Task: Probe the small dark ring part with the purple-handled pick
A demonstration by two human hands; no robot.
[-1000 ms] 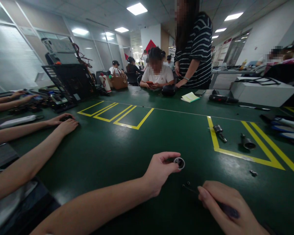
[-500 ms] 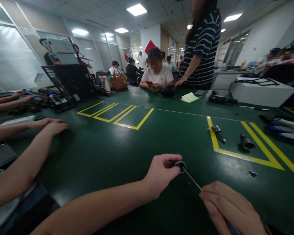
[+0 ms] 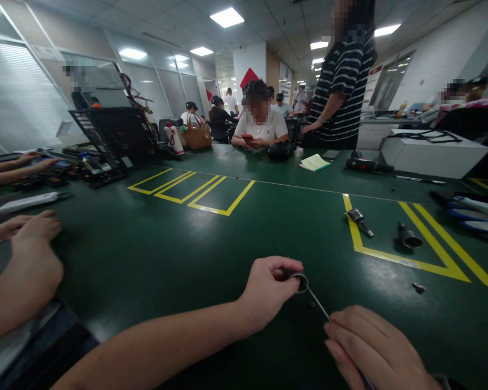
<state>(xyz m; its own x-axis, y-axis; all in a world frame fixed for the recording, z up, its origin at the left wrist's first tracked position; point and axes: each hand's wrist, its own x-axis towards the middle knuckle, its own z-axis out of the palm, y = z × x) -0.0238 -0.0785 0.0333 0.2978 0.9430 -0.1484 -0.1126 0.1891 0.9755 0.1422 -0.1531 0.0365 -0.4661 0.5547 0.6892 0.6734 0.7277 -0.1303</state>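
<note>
My left hand (image 3: 268, 290) is closed round a small cup-shaped metal part (image 3: 300, 283), its round mouth turned toward me. In my right hand (image 3: 376, 341) is a screwdriver (image 3: 318, 302); its thin shaft reaches into the mouth of the part, and the fingers hide most of its handle. A tiny dark ring-like piece (image 3: 312, 304) lies on the green table (image 3: 179, 254) just below the shaft. Farther right are a small metal piece (image 3: 418, 287), a second cup-shaped metal part (image 3: 409, 236) and a metal part with a shaft (image 3: 360, 221).
Yellow tape (image 3: 410, 264) marks boxes on the table. A coworker's hands (image 3: 36, 227) rest at the left edge, near a white tool (image 3: 28, 202). At the back stand a white box (image 3: 435, 154), a power drill (image 3: 368, 162) and a black rack (image 3: 114, 141).
My right hand has shifted slightly left with the screwdriver, while my left hand stays almost in place. The coworker's hands at left have drawn back, and the standing person has moved right.
</note>
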